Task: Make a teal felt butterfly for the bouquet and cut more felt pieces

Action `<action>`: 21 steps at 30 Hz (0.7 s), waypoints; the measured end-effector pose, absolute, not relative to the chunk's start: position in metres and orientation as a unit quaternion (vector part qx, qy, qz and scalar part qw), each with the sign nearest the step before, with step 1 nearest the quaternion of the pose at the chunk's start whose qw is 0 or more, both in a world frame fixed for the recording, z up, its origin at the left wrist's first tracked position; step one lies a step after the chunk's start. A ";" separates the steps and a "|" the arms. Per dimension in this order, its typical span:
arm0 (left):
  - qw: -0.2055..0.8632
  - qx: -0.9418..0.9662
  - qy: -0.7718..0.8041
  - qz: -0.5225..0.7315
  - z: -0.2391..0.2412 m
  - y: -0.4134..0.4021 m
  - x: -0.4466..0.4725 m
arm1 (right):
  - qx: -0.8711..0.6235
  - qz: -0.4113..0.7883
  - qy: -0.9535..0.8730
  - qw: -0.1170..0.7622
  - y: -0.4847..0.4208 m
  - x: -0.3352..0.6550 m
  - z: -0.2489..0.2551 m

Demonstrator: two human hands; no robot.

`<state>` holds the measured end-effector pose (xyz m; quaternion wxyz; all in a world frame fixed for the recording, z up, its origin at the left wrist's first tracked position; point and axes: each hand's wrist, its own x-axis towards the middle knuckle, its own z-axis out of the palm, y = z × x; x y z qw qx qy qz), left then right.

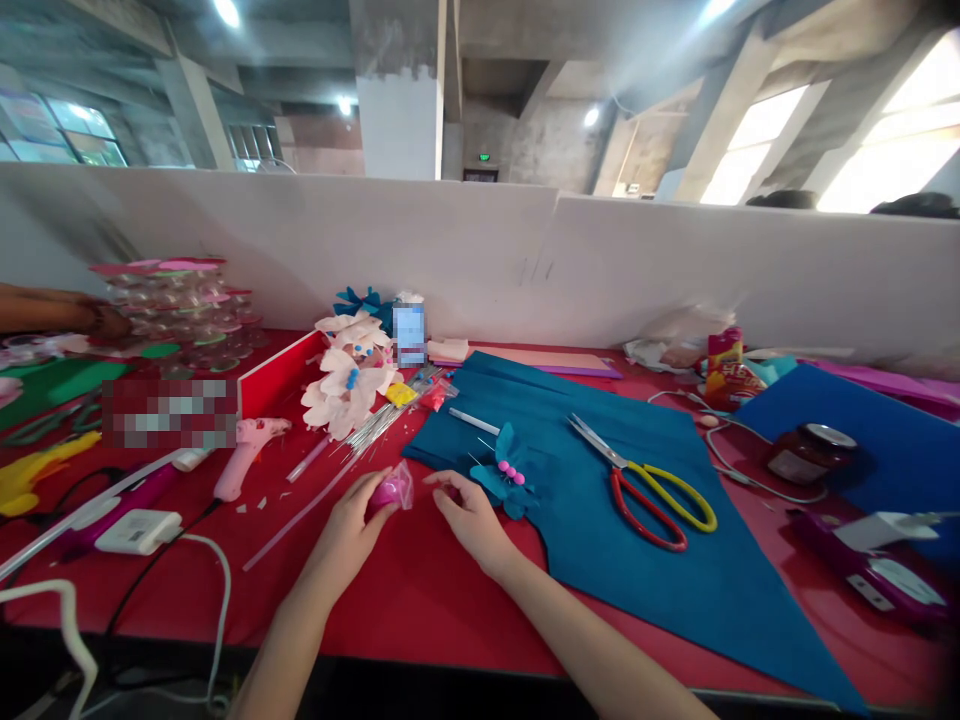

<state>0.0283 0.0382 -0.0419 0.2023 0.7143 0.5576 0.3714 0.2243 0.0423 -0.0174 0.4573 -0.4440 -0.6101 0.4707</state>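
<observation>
My left hand (360, 505) is closed round a small clear plastic bag (395, 487) with something bright pink inside. Just to its right, my right hand (465, 512) has its fingers curled towards the bag without touching it; whatever may be between the fingertips is hidden. Beside the right hand lies a blue-green fabric flower (514, 470) with pink beads at its centre. Beneath the flower spreads a large blue-green sheet (600, 570). Scissors (637, 490) with one red and one yellow handle rest on that sheet, blades slightly apart.
A pink glue gun (251, 455) and a white plug adapter (139, 530) with cables lie left. Thin wires (375, 425) and pale fabric flowers (349, 385) are further back. A lidded jar (810, 455) stands right. Another person's arm (60, 312) reaches in at far left.
</observation>
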 end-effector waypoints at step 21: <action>0.198 0.779 0.507 0.313 -0.033 0.028 0.042 | -0.430 0.302 -0.732 0.434 0.038 0.220 -0.020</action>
